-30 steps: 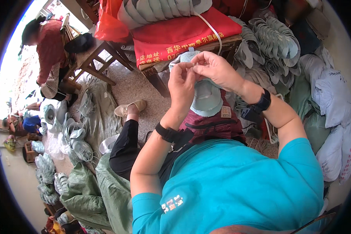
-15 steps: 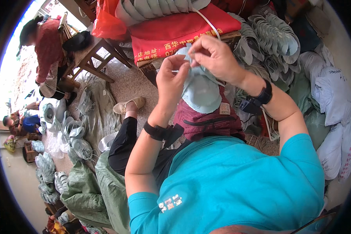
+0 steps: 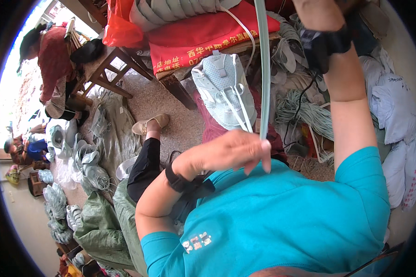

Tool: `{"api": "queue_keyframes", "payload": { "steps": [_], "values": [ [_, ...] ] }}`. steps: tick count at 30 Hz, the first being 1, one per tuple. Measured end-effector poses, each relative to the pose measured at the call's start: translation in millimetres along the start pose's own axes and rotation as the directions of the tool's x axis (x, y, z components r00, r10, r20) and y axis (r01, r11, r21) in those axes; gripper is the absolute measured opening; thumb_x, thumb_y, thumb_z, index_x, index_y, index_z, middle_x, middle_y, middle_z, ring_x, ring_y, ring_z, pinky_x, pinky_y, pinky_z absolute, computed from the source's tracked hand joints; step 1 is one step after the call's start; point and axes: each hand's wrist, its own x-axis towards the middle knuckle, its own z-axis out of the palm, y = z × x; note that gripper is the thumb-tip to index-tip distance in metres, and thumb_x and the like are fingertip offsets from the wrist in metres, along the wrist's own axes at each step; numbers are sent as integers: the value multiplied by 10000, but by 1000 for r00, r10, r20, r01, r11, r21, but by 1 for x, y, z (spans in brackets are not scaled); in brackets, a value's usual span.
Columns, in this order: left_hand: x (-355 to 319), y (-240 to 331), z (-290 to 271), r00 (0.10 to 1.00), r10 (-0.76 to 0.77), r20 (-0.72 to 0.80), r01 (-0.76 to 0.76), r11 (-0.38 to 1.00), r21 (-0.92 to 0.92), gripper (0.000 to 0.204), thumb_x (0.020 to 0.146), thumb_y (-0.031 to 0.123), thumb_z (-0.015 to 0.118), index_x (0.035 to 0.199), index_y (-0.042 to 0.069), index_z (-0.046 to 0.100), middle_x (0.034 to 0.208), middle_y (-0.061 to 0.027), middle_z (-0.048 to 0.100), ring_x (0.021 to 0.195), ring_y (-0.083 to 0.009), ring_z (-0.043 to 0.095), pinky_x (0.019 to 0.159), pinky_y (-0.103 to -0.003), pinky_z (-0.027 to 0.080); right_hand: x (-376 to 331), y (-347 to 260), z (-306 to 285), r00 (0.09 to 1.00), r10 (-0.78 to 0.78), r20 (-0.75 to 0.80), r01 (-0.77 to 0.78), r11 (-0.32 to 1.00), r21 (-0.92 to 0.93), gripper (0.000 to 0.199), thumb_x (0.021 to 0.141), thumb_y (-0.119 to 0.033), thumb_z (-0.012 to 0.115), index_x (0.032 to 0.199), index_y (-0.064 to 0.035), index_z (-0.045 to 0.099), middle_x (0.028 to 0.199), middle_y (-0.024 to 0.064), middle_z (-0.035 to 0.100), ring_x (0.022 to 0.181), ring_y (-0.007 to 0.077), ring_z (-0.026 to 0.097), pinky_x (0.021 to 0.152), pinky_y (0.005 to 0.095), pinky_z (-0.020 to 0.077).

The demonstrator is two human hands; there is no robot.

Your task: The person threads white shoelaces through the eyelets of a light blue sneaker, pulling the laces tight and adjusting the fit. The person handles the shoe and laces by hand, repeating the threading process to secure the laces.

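A pale grey-blue mesh shoe upper point(image 3: 219, 78) lies toe toward me on a maroon cloth point(image 3: 208, 115) over my lap, with white laces threaded near its middle. Close to my chest, my left hand point(image 3: 233, 150) is closed, its fingertips at the lower end of a pale green shoelace point(image 3: 264, 69). That lace stretches upward past the shoe and leaves the view at the top edge. Raised at the upper right, my right hand point(image 3: 316, 14) is cut off by the frame, so its fingers are hidden.
A bench with a red printed cloth point(image 3: 208, 37) and stacked grey pieces stands ahead. Bundled pale cords point(image 3: 305, 111) hang at the right, beside white sacks point(image 3: 393, 111). Green sacks point(image 3: 99, 221) lie left of me. Another person point(image 3: 55, 60) sits at the far left near a wooden stool point(image 3: 108, 69).
My hands were close together over the shoe upper. The left has come back toward my chest and the right has risen to the upper right. A long lace now spans the view.
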Motion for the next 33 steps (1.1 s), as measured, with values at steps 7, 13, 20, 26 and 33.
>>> {"api": "queue_keyframes", "payload": {
  "steps": [7, 13, 20, 26, 33],
  "values": [
    [-23, 61, 0, 837, 524, -157, -507, 851, 139, 356, 1001, 150, 477, 717, -27, 600, 672, -127, 617, 566, -288, 560, 563, -375, 446, -78, 113, -37, 734, 315, 602, 211, 737, -642, 168, 885, -173, 626, 923, -16, 670, 850, 139, 675, 685, 254, 656, 621, 361, 521],
    [-31, 79, -18, 677, 704, -214, -699, 706, 112, 300, 959, 191, 444, 798, -13, 594, 644, -91, 590, 511, -200, 493, 535, -322, 408, -119, 50, -25, 32, 676, 737, 0, 737, -676, 224, 921, -181, 571, 916, 19, 672, 736, 70, 662, 658, 123, 636, 609, 288, 504],
    [-12, 92, -54, 604, 730, -321, -742, 662, 109, 373, 1045, 268, 340, 911, 10, 574, 629, -18, 467, 441, -106, 342, 510, -279, 306, -151, 79, 1, 378, 446, 812, -625, 769, -131, 300, 1002, -254, 510, 1000, 6, 659, 846, 29, 670, 754, 109, 615, 732, 283, 515],
    [-54, 67, -97, 393, 483, -782, -818, 573, -56, 366, 1055, 271, 367, 965, -26, 562, 728, -19, 514, 529, -73, 405, 576, -253, 335, -152, 116, 7, 496, 577, 649, -836, 520, 176, 200, 986, -223, 564, 1055, -38, 598, 802, -23, 564, 705, 66, 547, 827, 306, 521],
    [-160, 7, -139, 261, 317, -912, -929, 339, -148, 159, 1021, 127, 433, 965, 15, 532, 736, -2, 445, 544, -77, 398, 627, -274, 334, -145, 124, -59, 476, 783, 400, -852, 298, 430, 133, 960, -150, 604, 1036, -43, 583, 612, -64, 413, 613, 67, 445, 686, 248, 447]
  ]
}}
